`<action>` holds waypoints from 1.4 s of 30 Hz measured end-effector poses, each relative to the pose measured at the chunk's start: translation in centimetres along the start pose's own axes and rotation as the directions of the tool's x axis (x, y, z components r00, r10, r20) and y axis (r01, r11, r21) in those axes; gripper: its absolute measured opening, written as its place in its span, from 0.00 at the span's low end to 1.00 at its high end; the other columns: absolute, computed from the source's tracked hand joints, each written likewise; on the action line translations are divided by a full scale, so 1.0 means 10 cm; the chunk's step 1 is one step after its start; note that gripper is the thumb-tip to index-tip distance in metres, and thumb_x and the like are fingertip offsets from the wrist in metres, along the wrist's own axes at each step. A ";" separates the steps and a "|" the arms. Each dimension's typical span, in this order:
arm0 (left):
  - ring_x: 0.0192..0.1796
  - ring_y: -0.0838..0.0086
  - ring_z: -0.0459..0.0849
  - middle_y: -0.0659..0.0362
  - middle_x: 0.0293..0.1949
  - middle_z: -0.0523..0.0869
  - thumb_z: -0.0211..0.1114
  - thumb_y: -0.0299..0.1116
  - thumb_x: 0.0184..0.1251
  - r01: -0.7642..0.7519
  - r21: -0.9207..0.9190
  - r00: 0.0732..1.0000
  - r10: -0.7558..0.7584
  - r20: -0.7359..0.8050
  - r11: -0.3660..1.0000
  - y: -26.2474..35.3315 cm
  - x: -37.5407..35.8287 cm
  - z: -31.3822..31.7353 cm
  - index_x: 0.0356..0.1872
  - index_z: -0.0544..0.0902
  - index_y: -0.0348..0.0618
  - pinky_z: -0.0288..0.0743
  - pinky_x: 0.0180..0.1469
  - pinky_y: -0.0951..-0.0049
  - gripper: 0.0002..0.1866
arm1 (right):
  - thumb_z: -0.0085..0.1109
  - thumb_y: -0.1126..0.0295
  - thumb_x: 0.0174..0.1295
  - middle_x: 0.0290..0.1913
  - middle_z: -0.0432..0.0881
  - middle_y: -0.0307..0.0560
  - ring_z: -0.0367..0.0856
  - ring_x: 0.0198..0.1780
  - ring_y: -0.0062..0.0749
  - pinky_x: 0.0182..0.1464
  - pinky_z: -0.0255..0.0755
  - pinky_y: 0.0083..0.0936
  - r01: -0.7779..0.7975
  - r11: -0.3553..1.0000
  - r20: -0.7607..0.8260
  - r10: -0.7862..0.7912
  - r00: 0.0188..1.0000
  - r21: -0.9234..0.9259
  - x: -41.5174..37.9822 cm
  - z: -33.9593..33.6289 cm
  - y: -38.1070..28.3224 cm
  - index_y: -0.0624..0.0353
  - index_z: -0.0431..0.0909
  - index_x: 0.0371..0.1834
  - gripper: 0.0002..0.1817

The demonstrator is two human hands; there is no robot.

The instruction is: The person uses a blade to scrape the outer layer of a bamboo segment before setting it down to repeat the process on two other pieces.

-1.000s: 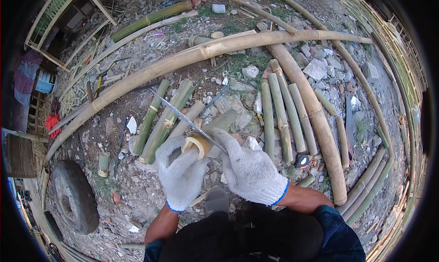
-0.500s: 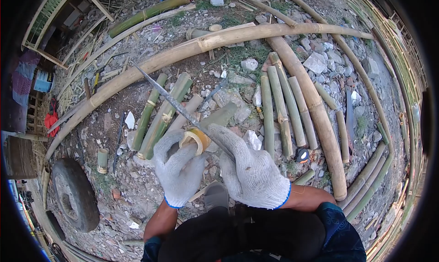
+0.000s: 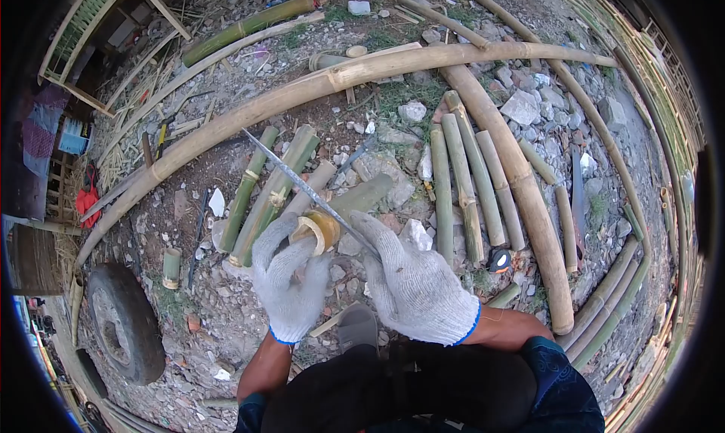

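Note:
My left hand (image 3: 291,286), in a white knit glove with a blue cuff, is wrapped round the open end of a short bamboo piece (image 3: 325,229). The cut rim is pale and the outside yellowish; a greenish length extends up and right behind the blade. My right hand (image 3: 415,278), gloved the same way, is closed on the lower end of a long narrow blade (image 3: 310,193). The blade slants up to the left, its flat lying across the bamboo. Its handle is hidden in my glove.
Cut bamboo lengths (image 3: 276,191) lie beyond my left hand, others (image 3: 472,176) to the right. A long pole (image 3: 249,104) arches across the rubble. A tyre (image 3: 124,323) stands at left; a tape measure (image 3: 499,260) and a saw (image 3: 578,199) lie right.
The blade has drawn back, its tip now lower and further right. My left hand and the bamboo piece have shifted slightly left.

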State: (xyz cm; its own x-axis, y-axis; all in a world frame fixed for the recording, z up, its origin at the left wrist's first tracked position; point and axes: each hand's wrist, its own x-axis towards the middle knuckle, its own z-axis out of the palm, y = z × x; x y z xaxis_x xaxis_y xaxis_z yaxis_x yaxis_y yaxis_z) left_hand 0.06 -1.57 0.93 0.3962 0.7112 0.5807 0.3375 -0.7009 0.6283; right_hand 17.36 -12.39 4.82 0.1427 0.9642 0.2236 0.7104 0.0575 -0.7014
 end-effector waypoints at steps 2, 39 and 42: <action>0.60 0.48 0.86 0.44 0.56 0.87 0.83 0.21 0.49 -0.020 0.032 0.999 0.019 0.048 0.999 0.06 -0.05 -0.02 0.46 0.89 0.46 0.80 0.61 0.53 0.21 | 0.60 0.74 0.67 0.42 0.85 0.62 0.84 0.31 0.57 0.51 0.77 0.50 -0.074 0.992 0.052 0.069 0.996 0.100 0.01 -0.09 -0.12 0.69 0.61 0.79 0.36; 0.59 0.46 0.86 0.47 0.56 0.89 0.78 0.18 0.46 -0.125 -0.033 0.971 0.129 0.203 0.992 0.02 0.00 -0.08 0.43 0.89 0.42 0.76 0.65 0.49 0.20 | 0.59 0.75 0.65 0.47 0.81 0.75 0.81 0.32 0.64 0.35 0.81 0.49 -0.080 0.995 0.039 0.078 0.996 0.054 0.02 -0.16 -0.05 0.67 0.60 0.80 0.37; 0.60 0.47 0.86 0.47 0.55 0.89 0.77 0.18 0.46 -0.139 -0.018 0.960 0.139 0.243 0.990 0.08 0.07 -0.10 0.42 0.88 0.42 0.76 0.65 0.50 0.18 | 0.58 0.75 0.68 0.47 0.80 0.77 0.82 0.31 0.65 0.38 0.81 0.51 -0.020 0.999 0.062 0.022 0.998 -0.037 0.04 -0.04 0.07 0.65 0.59 0.81 0.36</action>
State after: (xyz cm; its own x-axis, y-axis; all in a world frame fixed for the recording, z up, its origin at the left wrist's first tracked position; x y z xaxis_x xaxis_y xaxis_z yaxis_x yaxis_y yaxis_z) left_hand -0.27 -1.55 2.39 0.6348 0.5726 0.5188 0.2641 -0.7918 0.5507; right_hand 18.21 -12.05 4.69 0.1152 0.9794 0.1657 0.7328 0.0288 -0.6799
